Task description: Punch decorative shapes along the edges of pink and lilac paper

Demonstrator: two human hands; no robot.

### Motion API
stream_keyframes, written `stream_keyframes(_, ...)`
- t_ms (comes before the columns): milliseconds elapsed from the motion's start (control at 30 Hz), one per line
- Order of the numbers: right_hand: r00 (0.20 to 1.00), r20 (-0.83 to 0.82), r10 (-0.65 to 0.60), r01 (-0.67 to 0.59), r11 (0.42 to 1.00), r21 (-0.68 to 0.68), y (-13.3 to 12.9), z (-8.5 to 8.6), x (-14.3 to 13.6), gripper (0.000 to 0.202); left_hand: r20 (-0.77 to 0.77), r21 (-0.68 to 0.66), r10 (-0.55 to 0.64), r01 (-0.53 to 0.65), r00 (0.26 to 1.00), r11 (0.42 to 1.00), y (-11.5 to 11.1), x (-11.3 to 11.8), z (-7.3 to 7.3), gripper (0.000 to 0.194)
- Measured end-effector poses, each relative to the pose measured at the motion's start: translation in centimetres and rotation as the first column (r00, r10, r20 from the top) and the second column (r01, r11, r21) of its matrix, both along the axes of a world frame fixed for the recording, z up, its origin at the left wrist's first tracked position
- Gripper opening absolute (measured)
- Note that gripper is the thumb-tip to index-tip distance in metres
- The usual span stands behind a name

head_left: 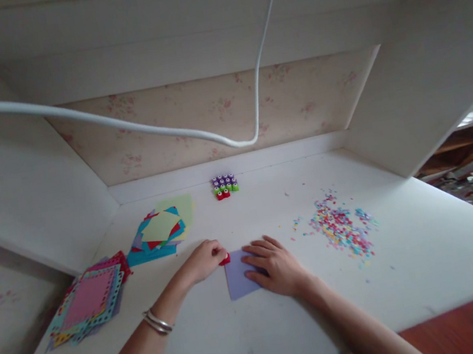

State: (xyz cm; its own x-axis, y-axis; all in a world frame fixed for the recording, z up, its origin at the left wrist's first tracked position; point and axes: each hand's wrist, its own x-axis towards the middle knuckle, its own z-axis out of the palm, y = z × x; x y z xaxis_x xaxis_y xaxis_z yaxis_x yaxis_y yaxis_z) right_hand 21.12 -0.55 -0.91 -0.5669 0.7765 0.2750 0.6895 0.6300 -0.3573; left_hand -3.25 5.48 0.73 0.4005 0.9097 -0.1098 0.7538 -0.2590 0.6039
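A purple square sheet of paper (pixel 240 281) lies flat on the white table. My right hand (pixel 273 267) rests on its right part with the fingers spread. At the sheet's top left corner sits a small red paper punch (pixel 225 259), and my left hand (pixel 207 258) has its fingers closed on it. Whether the sheet's corner is inside the punch's slot is too small to tell. Farther back, several purple, green and red paper punches (pixel 225 185) stand together in rows.
Punched-edge papers (pixel 89 299) are piled at the left, with plain coloured sheets (pixel 159 228) behind them. Scattered confetti (pixel 342 223) covers a patch at the right. A white cable (pixel 175 130) hangs across the view above the table. Side panels (pixel 417 70) border the table.
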Motion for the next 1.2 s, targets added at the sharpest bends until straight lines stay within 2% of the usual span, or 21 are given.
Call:
stream_keyframes(233, 1.0, -0.008, -0.01, 0.01, 1.0, -0.021, 0.3, -0.6, 0.0, 0.034, -0.017, 0.121, 0.008, -0.006, 1.0, 0.993, -1.7, -1.4, 0.8, 0.033)
stream_keyframes(367, 1.0, -0.016, -0.002, 0.002, 1.0, -0.023, 0.3, -0.4, 0.0, 0.036, 0.028, 0.143, -0.056, 0.051, 0.998, 0.988, -2.7, -1.2, 0.2, 0.023)
stream_keyframes(433, 1.0, -0.03, -0.007, 0.006, 1.0, -0.022, 0.3, -0.3, -0.1, 0.039, 0.048, 0.156, -0.059, 0.051, 0.997, 0.986, -3.1, -1.1, -0.2, 0.031)
stream_keyframes(600, 0.981, -0.136, -0.136, 0.128, 0.989, -0.067, 0.9, -0.7, -0.5, 0.042, 0.12, 0.182, -0.059, 0.037, 0.991, 0.983, -3.5, -0.7, -1.0, 0.029)
stream_keyframes(700, 0.954, -0.233, -0.191, 0.163, 0.977, -0.136, 1.4, -1.1, -0.4, 0.037, 0.2, 0.234, -0.084, 0.036, 0.976, 0.972, -4.0, -0.3, -1.6, 0.031)
stream_keyframes(800, 0.915, -0.35, -0.203, 0.116, 0.96, -0.255, 1.7, -1.2, 0.1, 0.029, 0.227, 0.279, -0.1, 0.034, 0.969, 0.96, -4.4, 0.2, -2.4, 0.031)
stream_keyframes(933, 0.804, -0.473, -0.36, 0.108, 0.871, -0.479, 1.7, -1.2, 0.7, 0.026, 0.232, 0.299, -0.117, 0.043, 0.966, 0.953, -4.7, 0.9, -2.8, 0.027)
stream_keyframes(1033, 0.745, -0.492, -0.451, 0.103, 0.806, -0.583, 1.7, -1.5, 0.4, 0.027, 0.244, 0.324, -0.101, 0.017, 0.965, 0.946, -4.8, 1.3, -2.9, 0.026)
stream_keyframes(1100, 0.717, -0.496, -0.49, 0.121, 0.788, -0.603, 1.6, -1.7, 0.1, 0.026, 0.265, 0.334, -0.085, -0.009, 0.96, 0.943, -4.9, 1.6, -3.0, 0.026)
stream_keyframes(1200, 0.716, -0.511, -0.475, 0.187, 0.837, -0.515, 1.4, -1.7, -0.3, 0.022, 0.309, 0.323, -0.072, -0.033, 0.948, 0.946, -5.1, 1.7, -3.4, 0.026)
